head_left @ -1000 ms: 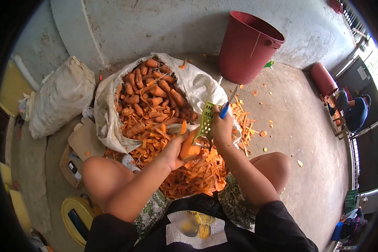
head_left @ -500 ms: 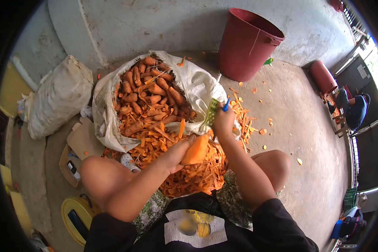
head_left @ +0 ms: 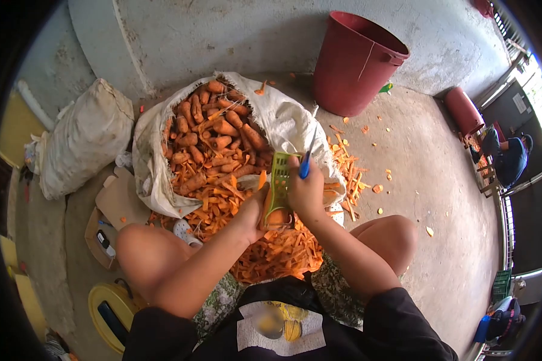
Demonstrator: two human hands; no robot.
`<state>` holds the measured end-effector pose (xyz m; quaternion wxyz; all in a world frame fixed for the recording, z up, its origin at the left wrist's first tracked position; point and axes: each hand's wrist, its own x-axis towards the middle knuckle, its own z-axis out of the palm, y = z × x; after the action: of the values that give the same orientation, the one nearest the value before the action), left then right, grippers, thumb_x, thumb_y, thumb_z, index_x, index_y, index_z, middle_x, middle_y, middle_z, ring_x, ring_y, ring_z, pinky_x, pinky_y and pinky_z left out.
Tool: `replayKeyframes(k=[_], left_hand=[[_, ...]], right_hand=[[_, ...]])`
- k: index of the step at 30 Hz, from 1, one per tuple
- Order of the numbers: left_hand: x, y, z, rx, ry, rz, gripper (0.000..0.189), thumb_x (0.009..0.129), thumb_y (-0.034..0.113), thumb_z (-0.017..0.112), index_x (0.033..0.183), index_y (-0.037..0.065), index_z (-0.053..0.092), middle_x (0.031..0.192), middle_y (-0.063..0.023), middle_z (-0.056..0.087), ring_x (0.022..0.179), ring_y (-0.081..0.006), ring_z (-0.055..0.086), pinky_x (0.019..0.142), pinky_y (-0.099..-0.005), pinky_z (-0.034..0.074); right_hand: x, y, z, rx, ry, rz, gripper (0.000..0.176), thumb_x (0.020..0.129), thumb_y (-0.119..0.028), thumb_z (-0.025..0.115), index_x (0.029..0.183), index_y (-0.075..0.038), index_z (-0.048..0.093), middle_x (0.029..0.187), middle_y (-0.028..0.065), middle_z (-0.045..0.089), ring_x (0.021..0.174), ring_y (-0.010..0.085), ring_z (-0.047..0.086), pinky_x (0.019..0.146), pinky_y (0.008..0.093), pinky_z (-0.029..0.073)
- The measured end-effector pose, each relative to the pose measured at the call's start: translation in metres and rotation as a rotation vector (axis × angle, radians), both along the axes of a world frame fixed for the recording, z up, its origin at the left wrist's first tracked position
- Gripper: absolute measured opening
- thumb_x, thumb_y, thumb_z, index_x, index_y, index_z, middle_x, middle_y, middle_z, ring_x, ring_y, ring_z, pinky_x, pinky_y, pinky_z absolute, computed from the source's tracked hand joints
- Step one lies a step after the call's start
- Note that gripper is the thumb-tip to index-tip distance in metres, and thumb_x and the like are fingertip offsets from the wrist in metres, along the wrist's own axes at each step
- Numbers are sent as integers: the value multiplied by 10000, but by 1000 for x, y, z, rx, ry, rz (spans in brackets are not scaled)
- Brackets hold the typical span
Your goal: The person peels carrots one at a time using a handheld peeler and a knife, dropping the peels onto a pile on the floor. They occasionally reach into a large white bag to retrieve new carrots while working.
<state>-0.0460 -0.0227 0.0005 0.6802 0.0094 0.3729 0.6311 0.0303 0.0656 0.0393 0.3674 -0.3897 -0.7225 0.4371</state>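
My left hand [head_left: 251,215] grips an orange carrot [head_left: 275,218], mostly hidden behind the peeler. My right hand [head_left: 305,191] holds a green peeler [head_left: 277,183] flat against that carrot, and a blue-handled knife [head_left: 306,163] sticks up from the same fist. Both hands meet over a heap of orange peelings [head_left: 277,253] between my knees. Just beyond stands an open white sack [head_left: 283,123] filled with unpeeled carrots [head_left: 214,141].
A dark red bucket [head_left: 354,63] stands at the wall behind the sack. A closed white sack [head_left: 81,138] lies to the left. Peel scraps dot the concrete floor [head_left: 427,180] on the right. A seated person [head_left: 509,159] is at the far right. A yellow stool [head_left: 105,307] sits by my left thigh.
My right hand has come back down from beside the sack, bringing the peeler onto the carrot. The carrot in my left hand has shifted from tilted and exposed to covered by the peeler.
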Motion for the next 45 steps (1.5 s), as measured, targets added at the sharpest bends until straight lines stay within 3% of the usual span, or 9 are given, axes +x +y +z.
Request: replayKeyframes(k=[5,10,19,23,30,32,37,40,45], left_hand=[[5,-4,-13,5,227,-132,387,935,355,269,1026,48,488,863,-71,576,728,-167,583,630,-315,498],[16,-10,19,-10,413,-296,411,940,364,240,1010,39,481,814,-84,583,722,-166,582,653,-303,488],[0,-8,16,-1,374,-101,391,931,373,284,1090,68,471,891,-57,569,732,-148,583,668,-291,497],[-5,-1,-4,5,-27,-76,379,920,379,321,1067,71,487,878,-62,580,729,-161,593,652,-305,511],[9,-2,-2,24,-8,-12,362,904,348,369,1054,37,479,850,-83,581,703,-197,606,606,-329,530],[14,-6,-2,41,348,-220,364,896,345,388,1055,30,476,854,-84,580,700,-192,603,591,-327,527],[17,-5,8,-19,273,-240,390,927,370,306,1048,35,464,847,-68,575,730,-166,593,672,-286,500],[9,-11,21,57,361,-255,432,924,391,302,1096,22,446,890,-76,566,747,-172,590,670,-300,499],[-4,-9,8,121,602,-190,493,860,344,508,1202,16,372,969,-95,549,846,-175,578,746,-293,471]], right_hand=[[-3,16,-8,65,-122,-133,234,859,-212,490,804,14,515,633,189,546,597,322,547,542,391,396],[18,113,-56,67,-203,-499,305,864,-240,473,752,36,537,589,171,542,540,277,538,516,394,392],[12,44,9,-216,120,-142,259,873,-258,500,721,-50,475,571,-37,406,515,51,355,467,232,297],[8,10,-5,-105,156,7,278,885,-243,475,738,-8,460,557,58,462,495,140,427,472,319,368],[3,-1,0,139,-59,-32,140,826,-134,532,843,4,510,647,204,545,593,313,558,539,394,405],[3,18,10,66,-147,-138,187,838,-173,517,849,13,526,654,190,563,600,332,556,552,400,412],[19,114,-51,126,-336,-435,282,860,-253,473,846,15,560,619,149,567,545,232,545,530,368,407],[24,128,-46,-150,-51,-416,256,856,-218,476,839,21,567,591,133,548,524,220,525,520,353,397],[22,77,-2,-71,-218,-14,197,831,-180,509,842,6,572,641,115,578,558,210,536,552,350,408]])
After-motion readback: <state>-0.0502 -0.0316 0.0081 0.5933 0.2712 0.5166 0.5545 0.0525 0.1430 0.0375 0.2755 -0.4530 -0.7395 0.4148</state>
